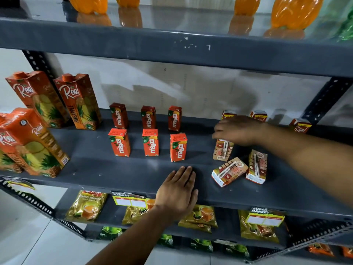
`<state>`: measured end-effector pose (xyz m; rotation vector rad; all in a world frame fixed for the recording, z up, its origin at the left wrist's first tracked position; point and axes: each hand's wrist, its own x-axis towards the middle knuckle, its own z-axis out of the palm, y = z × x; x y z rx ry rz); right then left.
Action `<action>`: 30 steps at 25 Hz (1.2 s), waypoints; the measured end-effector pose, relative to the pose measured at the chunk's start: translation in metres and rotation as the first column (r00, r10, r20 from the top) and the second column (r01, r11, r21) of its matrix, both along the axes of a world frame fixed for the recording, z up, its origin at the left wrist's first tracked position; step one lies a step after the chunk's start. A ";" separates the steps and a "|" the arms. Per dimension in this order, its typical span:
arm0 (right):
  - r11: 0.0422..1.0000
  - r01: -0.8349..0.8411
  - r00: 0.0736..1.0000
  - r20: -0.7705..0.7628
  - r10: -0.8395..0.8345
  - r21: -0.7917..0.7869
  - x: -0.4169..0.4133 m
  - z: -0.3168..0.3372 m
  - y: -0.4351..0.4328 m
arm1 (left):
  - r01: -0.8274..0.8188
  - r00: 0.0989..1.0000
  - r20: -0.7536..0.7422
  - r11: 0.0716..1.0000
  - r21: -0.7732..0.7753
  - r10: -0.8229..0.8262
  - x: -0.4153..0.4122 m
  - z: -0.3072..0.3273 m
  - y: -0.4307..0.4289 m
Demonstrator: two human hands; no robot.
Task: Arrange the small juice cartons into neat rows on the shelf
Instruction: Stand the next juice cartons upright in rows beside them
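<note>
Several small orange Maaza cartons (150, 142) stand upright in two rows of three in the middle of the grey shelf (107, 169). To their right, three small Real cartons lie toppled: one (223, 150) under my right hand's fingers, one (229, 171) flat, one (257, 166) beside it. Three more small Real cartons (300, 125) stand along the back right. My right hand (238, 131) reaches over the toppled carton, fingertips touching its top; a firm grip is not visible. My left hand (177, 192) rests flat and open on the shelf's front edge.
Tall Real pineapple cartons (80, 100) stand at the shelf's left. Orange soda bottles (294, 12) sit on the shelf above. Yellow tea packets (86, 207) and price tags (264, 217) fill the shelf below. A perforated upright post (322, 100) stands at the right rear.
</note>
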<state>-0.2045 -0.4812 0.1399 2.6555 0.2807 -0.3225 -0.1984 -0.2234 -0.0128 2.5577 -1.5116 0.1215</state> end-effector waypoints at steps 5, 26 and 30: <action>0.987 0.136 0.988 -0.082 -0.129 0.087 -0.003 0.016 0.000 | 0.003 1.000 0.008 1.000 -0.013 -0.003 0.000 -0.003 0.000; 0.846 0.442 0.885 -0.300 -0.357 0.297 -0.068 -0.036 0.008 | 0.019 1.000 0.004 1.000 -0.017 -0.019 0.002 -0.001 0.001; 0.880 0.317 0.948 -0.129 -0.290 0.353 -0.076 -0.035 0.007 | 0.015 1.000 0.003 1.000 -0.007 -0.015 0.001 -0.001 0.001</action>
